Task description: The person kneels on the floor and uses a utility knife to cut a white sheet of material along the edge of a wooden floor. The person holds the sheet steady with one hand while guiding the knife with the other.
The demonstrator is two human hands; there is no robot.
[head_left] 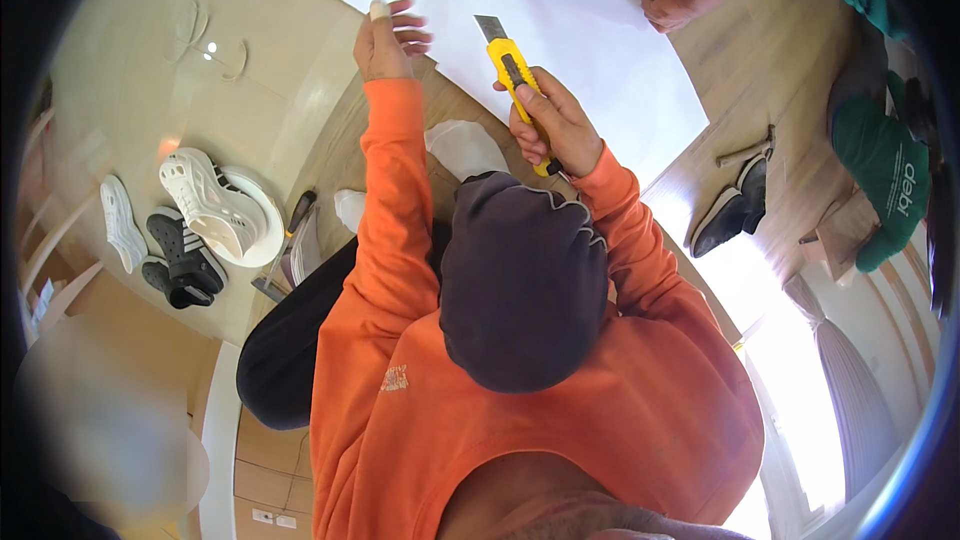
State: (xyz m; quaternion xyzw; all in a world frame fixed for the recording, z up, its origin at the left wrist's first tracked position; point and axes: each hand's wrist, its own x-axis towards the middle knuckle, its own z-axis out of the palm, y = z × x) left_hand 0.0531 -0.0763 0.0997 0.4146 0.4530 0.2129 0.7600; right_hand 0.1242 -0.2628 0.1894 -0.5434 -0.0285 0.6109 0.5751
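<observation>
My right hand (566, 123) is closed around a yellow utility knife (508, 60), thumb on its black slider. The knife's blade (489, 28) is out and points away from me over a large white sheet (560, 30). At the sheet's left edge, my left hand (392, 42) is raised with its fingers spread. It holds nothing, and a whitish wrap covers its thumb tip. Whether its fingertips touch the sheet, I cannot tell. A dark rounded cloth thing (525, 285) hides what lies below my forearms.
White shoes (210, 202), black shoes (187, 258) and a black-and-yellow-handled tool (300, 212) lie left. To the right are a hammer (748, 152), dark shoes (722, 218) and a cardboard box (845, 230). A co-worker's hand (667, 8) grips something black at the sheet's upper right.
</observation>
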